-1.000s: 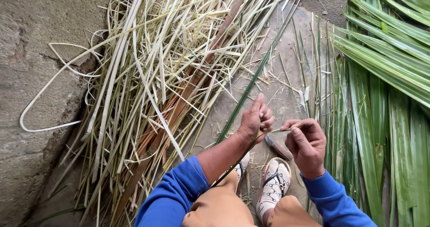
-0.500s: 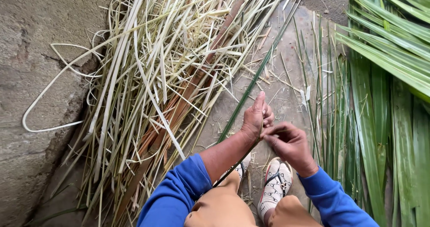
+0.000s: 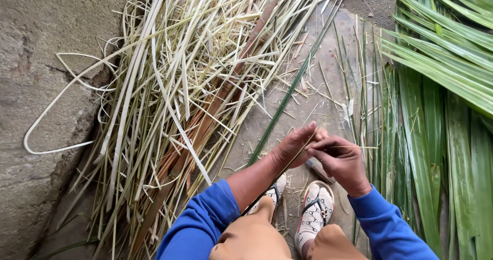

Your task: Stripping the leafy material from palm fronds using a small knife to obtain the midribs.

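My left hand (image 3: 296,146) pinches a long green palm leaf strip (image 3: 287,98) that runs up and away across the ground. Beside it, touching, my right hand (image 3: 341,161) grips a thin pale midrib (image 3: 354,147) pulled sideways from the same strip. Both arms wear blue sleeves. Below the hands are my knees in tan trousers and two white patterned shoes (image 3: 314,215). A dark knife-like blade (image 3: 319,170) lies on the ground under my right hand.
A big heap of pale yellow stripped leaf strips (image 3: 174,90) with a brown stalk covers the left ground beside a rough concrete wall (image 3: 36,60). Fresh green palm leaves (image 3: 441,101) lie along the right. Thin green ribs (image 3: 367,80) lie between.
My right hand has moved left and joined the left hand at the green strip. The view has shifted slightly; the heaps stay put.
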